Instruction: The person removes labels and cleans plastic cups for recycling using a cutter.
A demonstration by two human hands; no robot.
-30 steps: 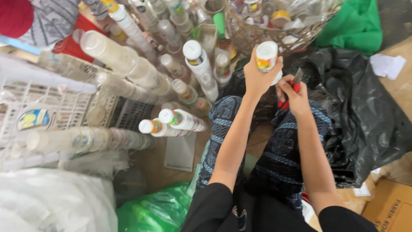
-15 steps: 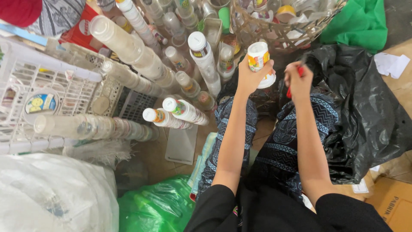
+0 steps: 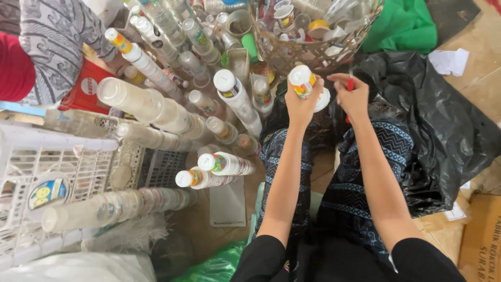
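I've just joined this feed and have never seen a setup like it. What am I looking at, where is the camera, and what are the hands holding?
There is no machine here: a seated person works with bare hands, and the single camera sits on their head, looking down over their arms and patterned trousers.

The left hand grips a small white printed cup. The right hand pinches something small and red; what it is cannot be told.

Ahead stands a woven basket filled with loose cups. To the left lie long stacks of nested cups, and a white plastic crate. A black plastic bag lies on the right, a green bag beyond it. Another person's patterned sleeve shows top left.
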